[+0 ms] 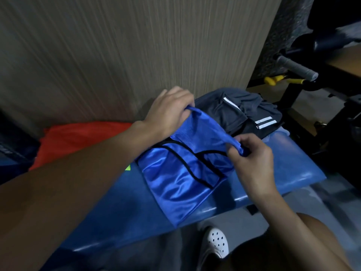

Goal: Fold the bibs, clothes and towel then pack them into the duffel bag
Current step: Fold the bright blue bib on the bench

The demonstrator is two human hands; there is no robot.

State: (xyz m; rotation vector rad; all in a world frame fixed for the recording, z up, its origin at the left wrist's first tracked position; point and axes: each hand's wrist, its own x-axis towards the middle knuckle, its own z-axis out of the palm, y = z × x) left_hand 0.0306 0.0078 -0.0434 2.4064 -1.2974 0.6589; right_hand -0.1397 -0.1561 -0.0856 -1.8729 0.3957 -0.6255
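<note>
- Only the head view to go on. The shiny blue satin bib with black trim (175,178) is draped across the glossy blue padded tabletop (293,165), and its lower end hangs past the near edge.
- The left hand (168,114) has its fingers curled tight round one shoulder strap, and the right hand (254,157) pinches the other strap between thumb and fingers. Both straps are lifted clear while the rest of the bib lies flat.
- Biggest risk imo: that fabric looks slippery and so does the padding. With part of it over the edge, any slack in the grip and I reckon the whole thing slides to the floor beside the white perforated clog (216,241).
- Second one: the crumpled dark grey clothes with white stripes (244,112) sit just beside the bib on the far side, near the tabletop's end. Swinging the straps over for the fold could snag that pile or shove it off.
- The orange-red cloth (78,141) is partly hidden behind the left forearm, with a scrap of neon green (128,167) peeking out. A careless arm could rumple it.
- Satin like this probably won't hold a crease, so the fold may spring open once it's let go.
- Can't pick out the duffel bag anywhere, so packing looks a way off.
</note>
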